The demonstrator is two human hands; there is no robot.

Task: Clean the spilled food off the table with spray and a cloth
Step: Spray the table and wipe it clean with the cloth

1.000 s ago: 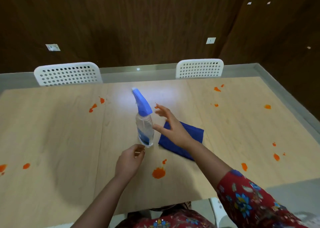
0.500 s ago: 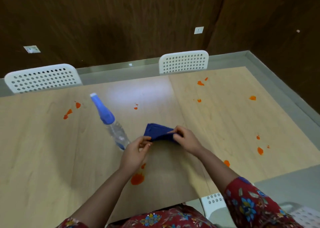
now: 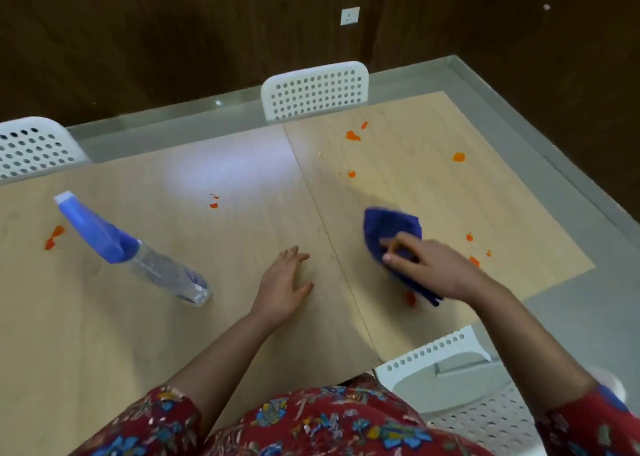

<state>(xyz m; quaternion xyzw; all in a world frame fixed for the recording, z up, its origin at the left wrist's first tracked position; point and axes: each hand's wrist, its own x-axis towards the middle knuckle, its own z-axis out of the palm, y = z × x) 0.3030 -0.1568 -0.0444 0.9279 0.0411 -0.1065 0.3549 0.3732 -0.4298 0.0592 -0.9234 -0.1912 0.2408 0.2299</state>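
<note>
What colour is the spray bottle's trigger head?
Blue, on a clear spray bottle with a white nozzle tip; the head view shows it.

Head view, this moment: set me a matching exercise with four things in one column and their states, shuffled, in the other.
Column one:
1 spray bottle
2 cloth
3 left hand
4 right hand

Column two:
A lies flat on the table, holds nothing
B stands alone, no hand on it
C grips blue fabric
D blue, bunched, being gripped

Pairs: 1-B, 2-D, 3-A, 4-C
</note>
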